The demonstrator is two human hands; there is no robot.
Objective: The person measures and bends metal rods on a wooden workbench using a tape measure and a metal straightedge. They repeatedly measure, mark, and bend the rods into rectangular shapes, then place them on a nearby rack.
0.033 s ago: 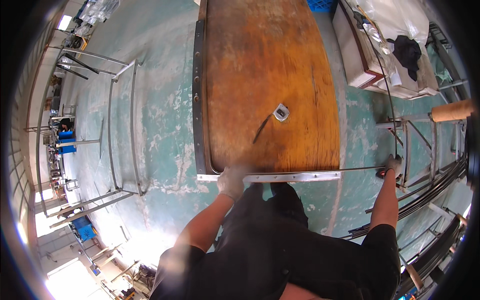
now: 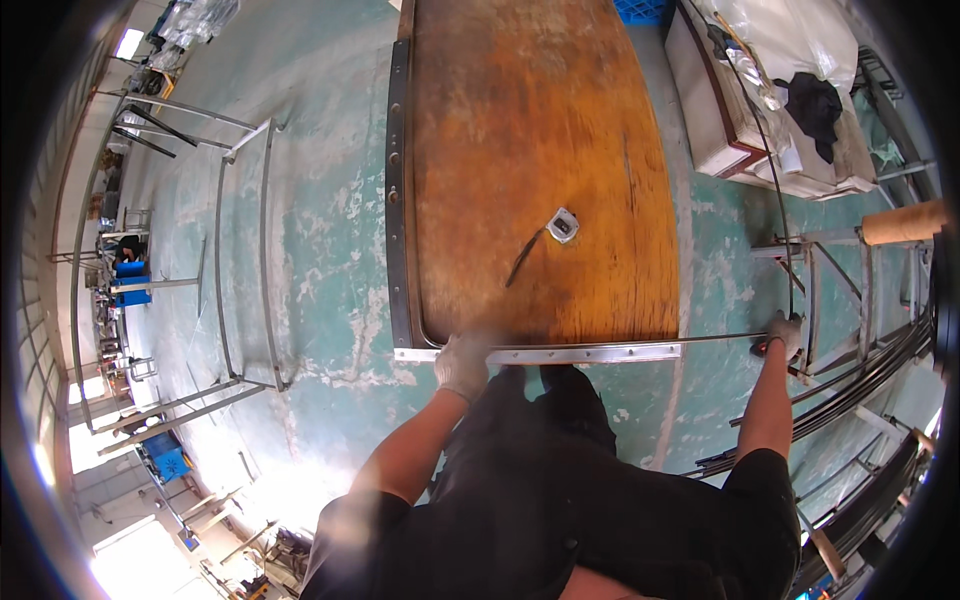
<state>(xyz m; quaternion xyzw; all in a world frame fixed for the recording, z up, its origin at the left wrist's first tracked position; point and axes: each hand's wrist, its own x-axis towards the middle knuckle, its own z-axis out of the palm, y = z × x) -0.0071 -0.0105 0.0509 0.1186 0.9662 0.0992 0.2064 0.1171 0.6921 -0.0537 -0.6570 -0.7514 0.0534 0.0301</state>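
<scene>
A thin dark rod (image 2: 720, 339) runs along the near edge of the wooden tabletop (image 2: 600, 150). It bends at the near left corner and follows the table's left edge. At the right it bends again and rises to the far right. My gloved left hand (image 2: 463, 366) is closed over the rod and the silver metal strip (image 2: 585, 354) by that corner; its fingertips are blurred. Past the table's right end, my gloved right hand (image 2: 786, 336) grips the rod at its bend. A tape measure (image 2: 562, 226) with a black strap lies on the wood.
A dark, holed metal rail (image 2: 396, 190) lines the table's left side. Tube frames (image 2: 268, 250) stand on the worn green floor at left. A pale box (image 2: 715, 110) with plastic and black cloth sits far right. A metal rack with long dark rods (image 2: 850, 385) is beside my right arm.
My right hand has shifted very slightly to the left with the rod in it. My left hand has stayed in place.
</scene>
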